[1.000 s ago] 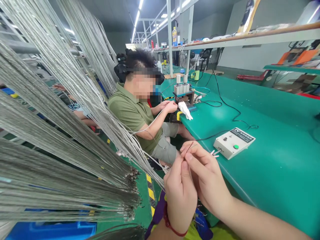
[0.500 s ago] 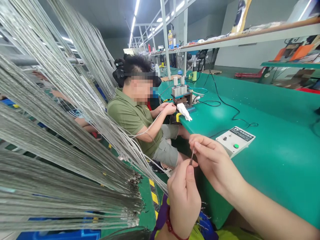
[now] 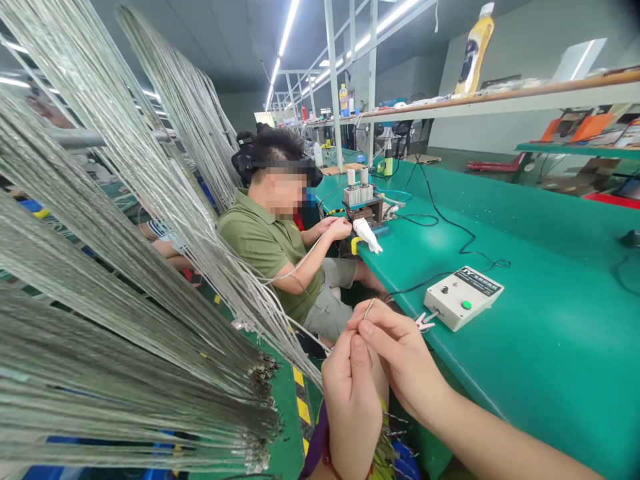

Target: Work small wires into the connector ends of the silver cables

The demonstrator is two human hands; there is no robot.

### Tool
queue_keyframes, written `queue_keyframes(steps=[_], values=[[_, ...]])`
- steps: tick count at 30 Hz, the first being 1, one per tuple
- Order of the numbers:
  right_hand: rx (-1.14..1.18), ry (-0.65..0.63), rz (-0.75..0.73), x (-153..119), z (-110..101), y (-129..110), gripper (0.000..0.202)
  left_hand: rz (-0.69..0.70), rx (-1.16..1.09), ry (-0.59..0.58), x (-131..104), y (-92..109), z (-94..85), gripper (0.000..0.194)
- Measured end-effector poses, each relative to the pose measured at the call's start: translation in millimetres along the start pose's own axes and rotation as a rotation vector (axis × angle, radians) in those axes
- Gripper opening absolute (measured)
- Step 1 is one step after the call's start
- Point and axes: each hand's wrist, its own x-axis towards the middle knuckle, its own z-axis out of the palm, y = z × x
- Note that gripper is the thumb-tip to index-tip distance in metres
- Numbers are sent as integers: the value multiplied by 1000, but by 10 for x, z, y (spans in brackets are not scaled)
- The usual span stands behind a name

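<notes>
My left hand [image 3: 353, 393] is closed in a pinch, with its thumb tip pressed against the fingers of my right hand [image 3: 405, 353]. Between the fingertips a short bit of thin wire [image 3: 369, 309] sticks up; the rest of it is hidden in my grip. My right thumb and forefinger are pinched on the same wire. Both hands are in the air in front of the bench's near edge. A grey-white control box [image 3: 464, 298] with a green button stands beyond my right hand, and a small clip [image 3: 425, 323] lies beside the box.
Bundles of silvery cables [image 3: 150, 220] hang across the left side. A co-worker [image 3: 270, 247] in a green shirt sits ahead, hands at a small press [image 3: 363, 200]. A white glove [image 3: 367, 235] lies on the green bench [image 3: 555, 333]. A bottle [image 3: 475, 50] stands on the shelf.
My hands have come together and shifted a little left; the wire stretch that showed between them is now mostly covered. The view has tilted slightly, bringing the whole bottle into sight.
</notes>
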Motion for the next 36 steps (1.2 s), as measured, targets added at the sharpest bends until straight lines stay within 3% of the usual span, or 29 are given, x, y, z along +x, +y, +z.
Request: queue_keyframes(steps=[3, 11, 13, 16, 17, 19, 23, 26, 29, 33, 36], values=[[5, 46, -3, 3, -38, -80, 19, 32, 30, -56, -38, -30, 21, 43], [210, 184, 174, 102, -91, -406, 23, 69, 124, -138, -141, -38, -5, 41], [192, 233, 84, 223, -263, -553, 22, 79, 122, -125, -188, -49, -18, 42], [194, 432, -246, 396, -561, -709, 23, 42, 88, -97, -216, -71, -35, 45], [173, 443, -304, 419, -615, -701, 24, 11, 65, -85, -204, -73, -38, 47], [66, 340, -285, 384, -596, -563, 23, -45, 12, -51, -150, -64, -37, 49], [-16, 3, -19, 100, -215, -64, 23, -66, -57, 4, -36, -29, -12, 50], [-7, 28, 27, -66, -6, 125, 14, -63, -46, -5, -25, -37, 15, 46], [49, 97, 73, -115, 16, 85, 14, -24, 6, -62, -44, -61, 40, 44], [105, 152, 167, -23, -82, -131, 19, 16, 37, -119, -68, -54, 42, 41], [107, 224, 135, 171, -321, -347, 20, -3, 55, -121, -129, -37, -2, 46]])
